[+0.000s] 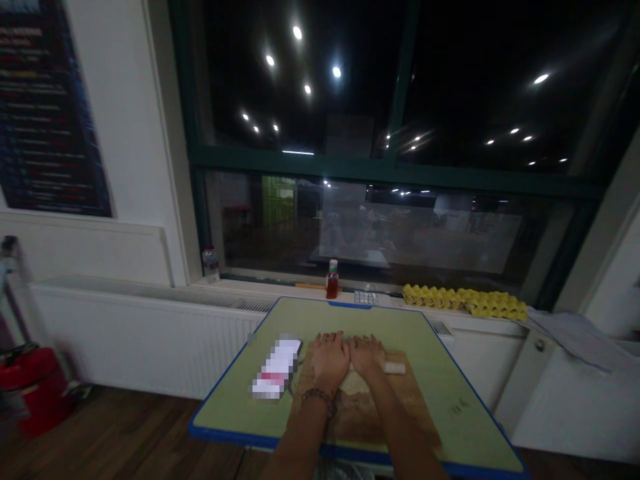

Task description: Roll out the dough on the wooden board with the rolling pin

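My left hand (331, 358) and my right hand (368, 354) lie side by side on a pale rolling pin (395, 367), pressing down with the fingers over its far side. Only the pin's right end shows past my right hand; the rest is under my palms. Below the pin a flat, pale sheet of dough (354, 385) is spread on a brown wooden board (417, 407), partly hidden by my forearms. A beaded bracelet circles my left wrist.
The board rests on a light green table (445, 373) with a blue edge. A phone (277, 367) with a blurred screen lies left of the board. On the windowsill stand a bottle of red liquid (332, 280), yellow egg trays (465, 301) and a clear bottle (211, 265). A radiator (140, 340) runs behind.
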Action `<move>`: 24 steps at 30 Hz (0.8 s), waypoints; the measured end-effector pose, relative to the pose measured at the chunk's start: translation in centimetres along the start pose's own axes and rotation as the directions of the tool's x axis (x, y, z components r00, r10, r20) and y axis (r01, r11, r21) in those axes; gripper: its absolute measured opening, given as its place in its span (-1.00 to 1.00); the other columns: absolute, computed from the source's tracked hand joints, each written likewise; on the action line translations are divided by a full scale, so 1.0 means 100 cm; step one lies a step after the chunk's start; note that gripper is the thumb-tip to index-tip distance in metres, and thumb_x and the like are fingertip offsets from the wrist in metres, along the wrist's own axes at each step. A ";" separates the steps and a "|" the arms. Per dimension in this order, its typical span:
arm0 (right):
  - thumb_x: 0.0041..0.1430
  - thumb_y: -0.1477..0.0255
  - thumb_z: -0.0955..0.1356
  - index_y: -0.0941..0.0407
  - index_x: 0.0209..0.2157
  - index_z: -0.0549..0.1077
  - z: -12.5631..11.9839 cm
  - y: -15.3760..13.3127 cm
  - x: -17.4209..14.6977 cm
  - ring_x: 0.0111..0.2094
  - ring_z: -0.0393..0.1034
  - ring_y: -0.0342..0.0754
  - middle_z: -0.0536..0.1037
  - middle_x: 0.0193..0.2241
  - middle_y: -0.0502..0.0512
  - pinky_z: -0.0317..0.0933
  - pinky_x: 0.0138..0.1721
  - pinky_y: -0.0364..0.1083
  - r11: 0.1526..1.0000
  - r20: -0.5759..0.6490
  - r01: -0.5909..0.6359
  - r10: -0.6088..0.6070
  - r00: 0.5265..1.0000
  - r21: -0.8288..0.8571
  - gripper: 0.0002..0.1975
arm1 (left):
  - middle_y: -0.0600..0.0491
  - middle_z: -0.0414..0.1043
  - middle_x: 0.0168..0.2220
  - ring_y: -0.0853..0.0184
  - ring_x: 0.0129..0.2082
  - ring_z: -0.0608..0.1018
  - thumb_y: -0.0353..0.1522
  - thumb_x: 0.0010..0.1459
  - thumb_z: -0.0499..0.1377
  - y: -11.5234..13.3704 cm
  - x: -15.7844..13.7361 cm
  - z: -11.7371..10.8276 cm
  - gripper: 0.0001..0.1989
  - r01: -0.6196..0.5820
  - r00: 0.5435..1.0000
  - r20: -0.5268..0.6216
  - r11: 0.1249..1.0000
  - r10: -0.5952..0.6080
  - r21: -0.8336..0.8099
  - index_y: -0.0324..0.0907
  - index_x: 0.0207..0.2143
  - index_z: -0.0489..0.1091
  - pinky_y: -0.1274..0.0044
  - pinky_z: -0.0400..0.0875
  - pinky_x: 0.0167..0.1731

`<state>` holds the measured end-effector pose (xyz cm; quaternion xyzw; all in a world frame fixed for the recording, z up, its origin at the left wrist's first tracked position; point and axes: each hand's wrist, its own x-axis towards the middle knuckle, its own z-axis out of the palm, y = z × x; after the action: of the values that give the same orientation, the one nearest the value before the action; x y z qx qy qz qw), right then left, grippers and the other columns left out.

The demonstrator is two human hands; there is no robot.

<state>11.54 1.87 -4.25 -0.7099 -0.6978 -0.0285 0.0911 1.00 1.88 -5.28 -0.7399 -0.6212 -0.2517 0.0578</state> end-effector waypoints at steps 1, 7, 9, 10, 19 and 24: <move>0.36 0.28 0.06 0.07 0.02 0.49 0.001 0.000 0.002 0.18 0.24 0.13 0.49 0.05 0.22 0.03 0.12 0.14 1.000 -0.002 -0.010 0.010 1.000 -0.003 -0.52 | -0.08 0.53 -0.03 0.14 0.02 0.47 -0.33 0.28 -0.05 0.000 0.000 0.001 -0.63 -0.002 1.000 0.001 1.000 0.002 0.001 -0.21 0.01 0.44 0.26 0.11 0.16; 0.36 0.27 0.08 0.08 -0.01 0.51 0.007 0.002 0.012 0.13 0.30 0.09 0.53 0.00 0.22 0.05 0.12 0.08 1.000 -0.063 -0.015 0.016 0.998 0.008 -0.53 | -0.08 0.53 -0.06 0.14 0.00 0.48 -0.34 0.28 -0.06 -0.001 0.003 0.003 -0.63 -0.016 1.000 0.014 1.000 0.016 0.008 -0.20 0.00 0.44 0.24 0.10 0.16; 0.37 0.28 0.08 0.04 0.00 0.51 0.006 0.002 0.014 0.10 0.34 0.06 0.54 -0.01 0.21 0.05 0.12 0.06 1.000 -0.063 0.000 0.001 0.998 0.016 -0.55 | -0.08 0.54 -0.07 0.14 -0.01 0.48 -0.35 0.28 -0.07 -0.001 0.004 0.003 -0.63 -0.028 0.999 0.021 0.999 0.028 0.016 -0.21 -0.02 0.44 0.25 0.11 0.15; 0.36 0.29 0.09 0.03 0.00 0.51 0.006 0.002 0.014 0.08 0.35 0.05 0.54 -0.01 0.20 0.05 0.12 0.05 1.000 -0.056 0.017 -0.016 0.998 0.017 -0.56 | -0.08 0.53 -0.07 0.14 -0.01 0.48 -0.35 0.28 -0.07 -0.001 0.004 0.002 -0.63 -0.034 0.999 0.025 0.999 0.033 0.021 -0.21 -0.03 0.45 0.25 0.11 0.15; 0.36 0.38 0.11 0.03 0.09 0.42 0.008 0.006 0.026 0.02 0.41 0.04 0.53 -0.01 0.25 0.07 0.10 0.08 0.995 0.003 0.089 -0.089 0.996 -0.035 -0.59 | -0.07 0.55 -0.11 0.15 -0.03 0.49 -0.34 0.25 -0.03 0.001 0.005 0.001 -0.68 -0.033 0.999 0.032 0.999 0.032 0.039 -0.20 -0.09 0.46 0.26 0.12 0.14; 0.35 0.38 0.11 0.06 0.06 0.46 0.008 0.008 0.033 -0.01 0.43 0.05 0.56 -0.06 0.26 0.08 0.08 0.04 0.999 -0.021 0.049 -0.048 0.999 0.021 -0.59 | -0.07 0.54 -0.11 0.15 -0.03 0.48 -0.30 0.26 -0.03 0.001 0.006 0.001 -0.67 -0.032 0.998 0.053 0.998 0.029 0.050 -0.19 -0.09 0.46 0.25 0.10 0.16</move>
<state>12.32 5.21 -4.55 -0.6914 -0.7141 -0.0303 0.1051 1.21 2.48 -5.10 -0.7540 -0.6173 -0.2153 0.0641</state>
